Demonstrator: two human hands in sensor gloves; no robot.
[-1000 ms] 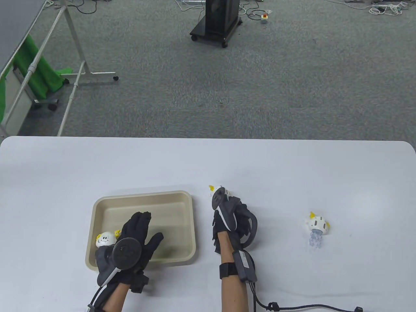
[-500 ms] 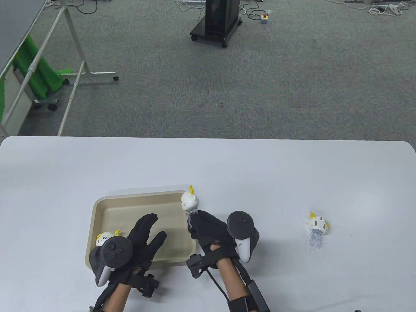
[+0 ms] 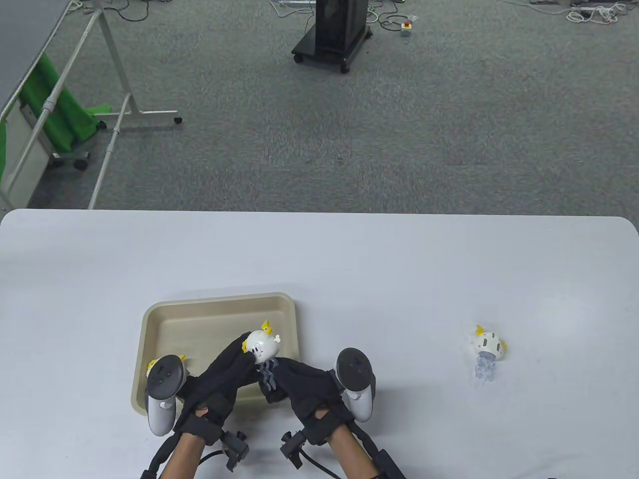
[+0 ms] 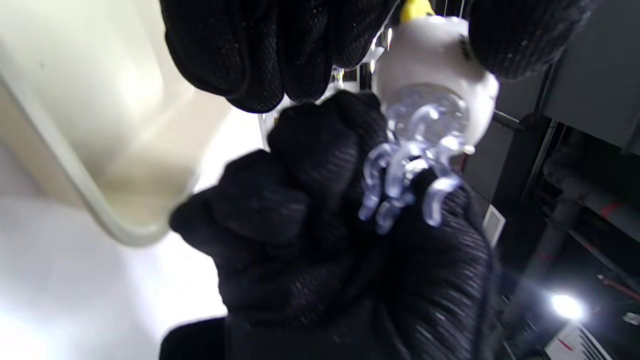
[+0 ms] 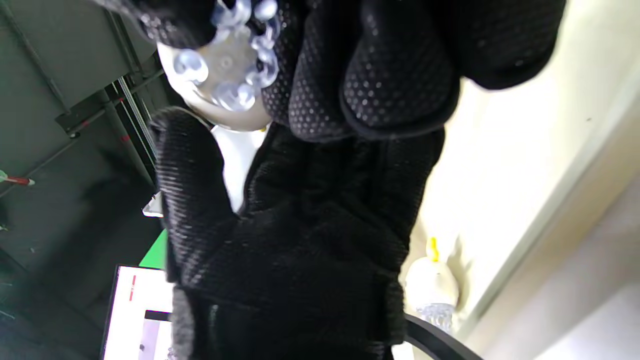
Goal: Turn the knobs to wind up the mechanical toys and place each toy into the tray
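White table (image 3: 349, 259), rounded corners, grey carpet beyond it. Beige rectangular tray (image 3: 219, 303) near the front edge, left of centre.

Both hands meet above the tray's front-right part. Left hand (image 3: 222, 374) comes in from the left, fingers wrapped round the white body of a jellyfish wind-up toy (image 3: 261, 346); left wrist view shows those fingers (image 4: 240, 55) beside the toy body (image 4: 435, 65), thumb on its other side. Right hand (image 3: 304, 389) sits just below the toy, fingers curled in at the clear tentacles (image 3: 268, 374); in the right wrist view its fingertips (image 5: 395, 70) press against the toy's clear underside (image 5: 225, 65). Can't tell whether they pinch the knob itself. Toy is held off the tray floor, face towards the person, yellow fins up.

Second jellyfish toy (image 3: 152, 366) lies in the tray's front-left corner, mostly hidden behind the left tracker (image 3: 162, 389); also seen in the right wrist view (image 5: 432, 282).

Third jellyfish toy (image 3: 486, 347) lies on its side on the table, well right of the hands, untouched.
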